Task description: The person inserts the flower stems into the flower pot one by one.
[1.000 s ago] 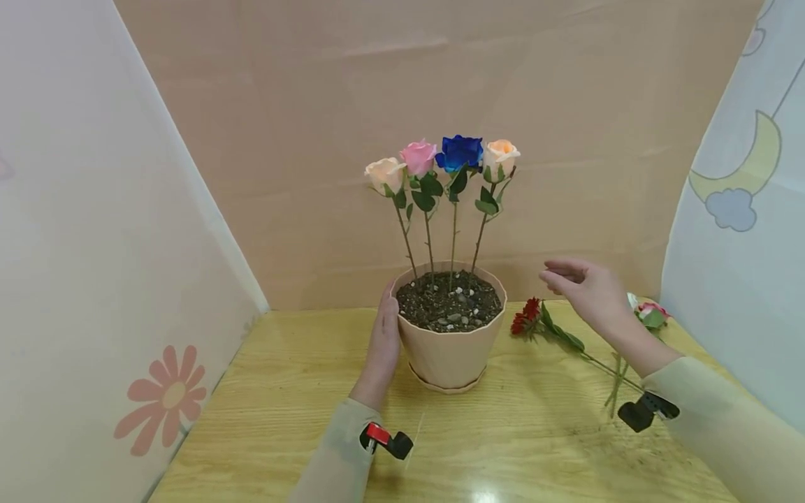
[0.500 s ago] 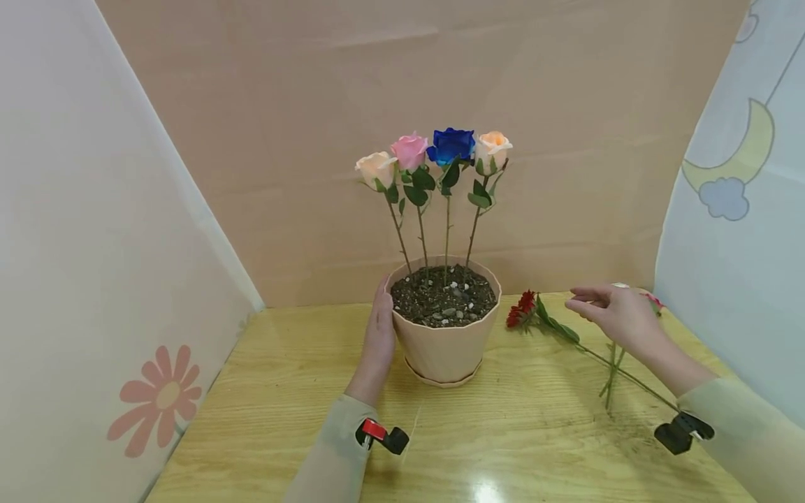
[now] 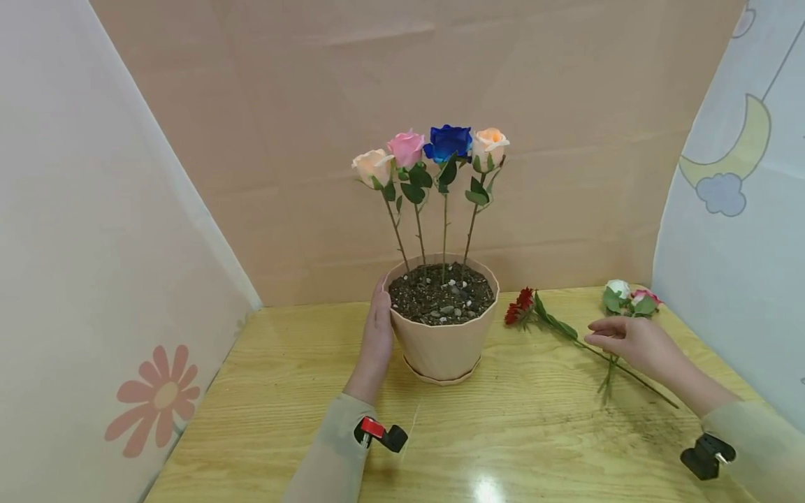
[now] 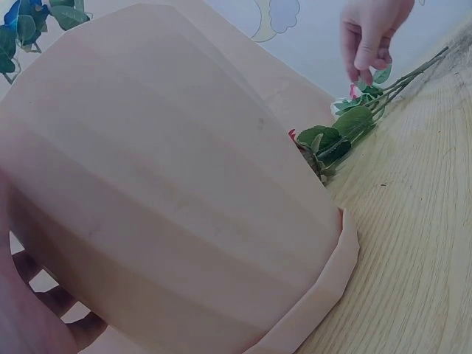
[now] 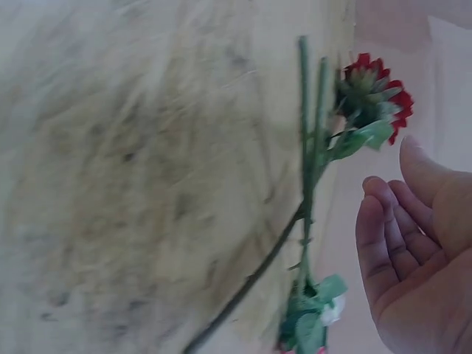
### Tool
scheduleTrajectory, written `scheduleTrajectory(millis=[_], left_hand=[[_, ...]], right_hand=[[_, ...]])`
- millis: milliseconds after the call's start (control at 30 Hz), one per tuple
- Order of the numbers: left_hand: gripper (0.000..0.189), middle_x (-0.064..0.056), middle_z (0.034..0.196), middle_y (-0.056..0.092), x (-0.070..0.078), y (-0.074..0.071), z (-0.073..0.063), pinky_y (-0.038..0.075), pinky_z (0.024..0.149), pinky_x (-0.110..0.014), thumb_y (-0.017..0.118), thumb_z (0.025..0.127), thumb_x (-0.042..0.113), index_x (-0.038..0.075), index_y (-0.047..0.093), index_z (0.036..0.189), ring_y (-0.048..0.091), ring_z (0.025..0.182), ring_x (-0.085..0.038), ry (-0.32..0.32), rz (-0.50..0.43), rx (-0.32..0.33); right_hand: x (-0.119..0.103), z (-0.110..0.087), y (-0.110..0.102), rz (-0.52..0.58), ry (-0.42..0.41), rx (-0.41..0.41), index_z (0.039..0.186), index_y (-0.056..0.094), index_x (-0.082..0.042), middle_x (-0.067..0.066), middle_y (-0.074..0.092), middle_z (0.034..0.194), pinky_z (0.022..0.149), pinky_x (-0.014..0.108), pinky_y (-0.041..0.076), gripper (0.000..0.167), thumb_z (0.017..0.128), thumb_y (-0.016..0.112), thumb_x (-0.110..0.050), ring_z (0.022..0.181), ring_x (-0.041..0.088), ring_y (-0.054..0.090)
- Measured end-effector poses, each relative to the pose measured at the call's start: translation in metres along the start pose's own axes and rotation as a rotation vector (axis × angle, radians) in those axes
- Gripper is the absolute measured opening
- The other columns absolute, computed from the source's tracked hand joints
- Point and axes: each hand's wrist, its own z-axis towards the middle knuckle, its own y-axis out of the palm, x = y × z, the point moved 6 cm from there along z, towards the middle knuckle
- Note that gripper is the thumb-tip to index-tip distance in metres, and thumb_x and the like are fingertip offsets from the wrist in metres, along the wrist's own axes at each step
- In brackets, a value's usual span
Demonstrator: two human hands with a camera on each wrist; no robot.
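Note:
My left hand [image 3: 378, 332] lies along the left side of a peach-coloured flowerpot [image 3: 445, 349], fingers stretched against its wall. Dark soil [image 3: 434, 304] fills the pot. Upright in it stand a cream rose [image 3: 373, 168], a pink rose [image 3: 406, 149], a blue rose [image 3: 448, 144] and a peach rose [image 3: 489, 148]. My right hand [image 3: 644, 347], loosely bent and holding nothing, is above the stems of flowers lying on the right. These are a red flower [image 3: 519, 306] with a long leafy stem, a white rose [image 3: 618, 288] and a pink-edged rose [image 3: 646, 299].
The pot's saucer [image 3: 443, 380] sits on a wooden table [image 3: 302, 391]. Scattered soil [image 3: 641, 426] marks the table's right side. A tan backdrop [image 3: 302, 154] rises behind, with printed white panels at left and right.
My right hand has moved right and down, away from the pot towards the lying flowers. The left hand stays on the pot. The whole head view has shifted slightly.

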Motion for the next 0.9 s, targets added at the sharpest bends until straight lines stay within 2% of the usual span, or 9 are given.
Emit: scheduleTrajectory(millis=[167,367,567,733,900], left_hand=[[0.062,-0.002,0.182,0.023,-0.002,0.0,0.0,0.012,0.134,-0.059,0.025,0.121,0.052,0.025,0.027,0.177,0.014,0.168,-0.027,-0.017,0.005,0.005],[0.062,0.0,0.182,0.022,-0.003,0.0,0.0,0.012,0.134,-0.058,0.024,0.121,0.052,0.027,0.025,0.178,0.014,0.168,-0.027,-0.023,0.005,0.006],[0.064,-0.002,0.183,0.02,-0.003,0.0,0.0,0.012,0.134,-0.059,0.024,0.121,0.052,0.024,0.023,0.178,0.013,0.169,-0.027,-0.02,-0.006,0.003],[0.062,-0.001,0.183,0.021,-0.003,0.0,0.001,0.012,0.135,-0.057,0.024,0.122,0.05,0.023,0.023,0.178,0.013,0.168,-0.026,-0.012,-0.007,0.005],[0.059,-0.001,0.183,0.021,-0.002,0.0,0.001,0.012,0.135,-0.056,0.023,0.123,0.043,0.022,0.023,0.178,0.014,0.168,-0.026,-0.003,-0.021,0.0]], right_hand=[[0.015,-0.004,0.008,0.015,0.023,-0.008,0.135,0.073,0.008,0.016,0.079,0.115,0.081,0.049,0.062,0.049,0.108,0.076,-0.033,0.104,0.039,0.075],[0.024,-0.006,0.013,0.017,0.011,-0.002,0.133,0.074,0.007,0.015,0.079,0.113,0.084,0.058,0.061,0.047,0.106,0.079,-0.031,0.105,0.041,0.074],[0.031,-0.003,0.017,-0.002,0.017,-0.007,0.129,0.074,0.009,0.014,0.079,0.11,0.08,0.05,0.062,0.044,0.104,0.081,-0.025,0.1,0.037,0.074],[0.032,-0.001,0.02,-0.017,0.007,0.003,0.123,0.077,0.009,0.012,0.08,0.105,0.082,0.057,0.061,0.038,0.102,0.083,-0.022,0.095,0.034,0.075],[0.034,0.001,0.022,-0.042,-0.008,0.009,0.119,0.08,0.004,0.007,0.08,0.101,0.082,0.057,0.061,0.032,0.099,0.085,-0.02,0.092,0.029,0.075]])
